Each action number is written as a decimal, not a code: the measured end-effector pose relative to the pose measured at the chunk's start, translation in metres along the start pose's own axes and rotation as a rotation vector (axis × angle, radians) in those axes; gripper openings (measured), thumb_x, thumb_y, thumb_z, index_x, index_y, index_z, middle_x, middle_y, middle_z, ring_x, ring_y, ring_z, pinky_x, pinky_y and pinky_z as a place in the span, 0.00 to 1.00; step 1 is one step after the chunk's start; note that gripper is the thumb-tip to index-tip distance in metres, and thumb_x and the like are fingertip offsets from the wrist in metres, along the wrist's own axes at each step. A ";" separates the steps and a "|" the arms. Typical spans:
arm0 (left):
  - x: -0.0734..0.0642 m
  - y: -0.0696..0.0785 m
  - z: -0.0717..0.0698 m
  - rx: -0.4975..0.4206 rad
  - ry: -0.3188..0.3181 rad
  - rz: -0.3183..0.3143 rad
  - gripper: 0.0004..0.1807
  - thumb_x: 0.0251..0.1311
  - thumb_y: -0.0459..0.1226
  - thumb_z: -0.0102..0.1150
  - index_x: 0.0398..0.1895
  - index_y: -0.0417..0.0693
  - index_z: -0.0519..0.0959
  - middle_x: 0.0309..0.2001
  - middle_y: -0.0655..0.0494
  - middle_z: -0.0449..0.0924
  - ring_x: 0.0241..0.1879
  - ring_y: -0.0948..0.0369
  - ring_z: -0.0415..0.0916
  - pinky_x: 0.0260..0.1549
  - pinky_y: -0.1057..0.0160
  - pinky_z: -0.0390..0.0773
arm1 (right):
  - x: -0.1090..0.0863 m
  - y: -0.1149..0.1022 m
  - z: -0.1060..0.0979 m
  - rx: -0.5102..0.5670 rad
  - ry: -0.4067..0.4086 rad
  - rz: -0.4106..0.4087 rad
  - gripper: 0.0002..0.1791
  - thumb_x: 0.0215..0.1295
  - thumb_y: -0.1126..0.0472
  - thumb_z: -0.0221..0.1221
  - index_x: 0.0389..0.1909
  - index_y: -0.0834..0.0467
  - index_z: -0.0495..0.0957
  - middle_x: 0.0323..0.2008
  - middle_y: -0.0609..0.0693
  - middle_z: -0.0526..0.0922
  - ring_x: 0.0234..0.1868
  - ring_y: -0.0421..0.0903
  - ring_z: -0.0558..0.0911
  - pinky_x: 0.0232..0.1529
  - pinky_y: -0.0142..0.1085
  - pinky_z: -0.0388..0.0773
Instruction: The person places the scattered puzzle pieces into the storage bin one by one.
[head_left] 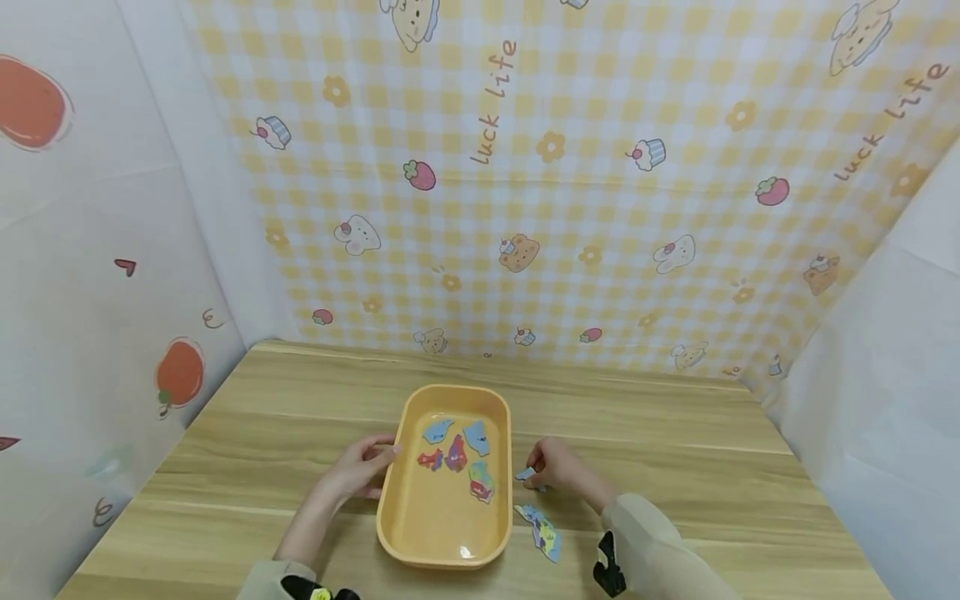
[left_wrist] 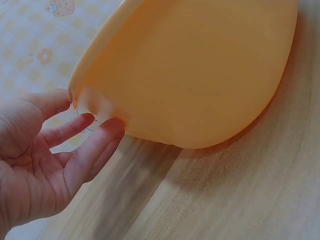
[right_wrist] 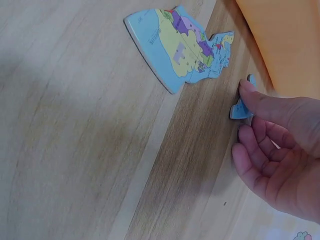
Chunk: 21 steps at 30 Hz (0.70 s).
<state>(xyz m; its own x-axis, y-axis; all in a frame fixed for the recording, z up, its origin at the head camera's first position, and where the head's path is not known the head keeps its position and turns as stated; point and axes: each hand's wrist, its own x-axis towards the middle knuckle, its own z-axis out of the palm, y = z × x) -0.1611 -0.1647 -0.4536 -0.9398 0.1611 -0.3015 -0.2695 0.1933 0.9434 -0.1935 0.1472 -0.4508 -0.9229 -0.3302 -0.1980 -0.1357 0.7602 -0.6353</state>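
Observation:
A yellow-orange plastic tray has several map puzzle pieces in its upper half, among them blue pieces and a red-purple piece. At its left side, my left hand holds the tray, thumb at the rim and fingers against the outer wall. Just right of the tray, my right hand pinches a small blue puzzle piece between thumb and fingers, low over the table. The thumb hides part of that piece. Nearer the front lies a larger blue, yellow and purple map piece.
The wood-grain table carries everything. Behind it hangs a yellow checked cloth with cartoon prints. White printed sheets close off the left and right sides.

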 end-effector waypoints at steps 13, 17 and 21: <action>0.000 0.000 0.000 0.011 0.008 0.001 0.29 0.64 0.41 0.50 0.61 0.31 0.60 0.51 0.32 0.68 0.41 0.57 0.77 0.32 0.55 0.85 | 0.000 0.006 -0.004 0.141 -0.100 -0.055 0.09 0.47 0.73 0.64 0.26 0.68 0.73 0.23 0.51 0.75 0.24 0.40 0.70 0.21 0.24 0.69; -0.001 0.001 0.000 0.011 0.004 0.002 0.29 0.64 0.41 0.50 0.61 0.31 0.60 0.51 0.32 0.69 0.41 0.57 0.77 0.32 0.55 0.85 | 0.000 0.007 -0.011 0.242 -0.128 0.000 0.07 0.51 0.72 0.62 0.29 0.68 0.72 0.23 0.50 0.74 0.23 0.40 0.70 0.21 0.25 0.69; -0.001 0.000 -0.001 0.011 0.000 0.001 0.29 0.64 0.41 0.50 0.61 0.31 0.60 0.51 0.32 0.69 0.41 0.57 0.78 0.32 0.55 0.85 | 0.002 0.005 -0.020 0.241 -0.105 0.012 0.07 0.51 0.72 0.61 0.29 0.69 0.73 0.22 0.49 0.73 0.22 0.40 0.70 0.21 0.28 0.75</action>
<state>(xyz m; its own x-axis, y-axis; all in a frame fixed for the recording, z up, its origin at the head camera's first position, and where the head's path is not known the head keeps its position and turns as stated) -0.1606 -0.1655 -0.4527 -0.9401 0.1614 -0.3001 -0.2659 0.2033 0.9423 -0.2034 0.1616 -0.4396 -0.8797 -0.3876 -0.2755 -0.0231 0.6135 -0.7893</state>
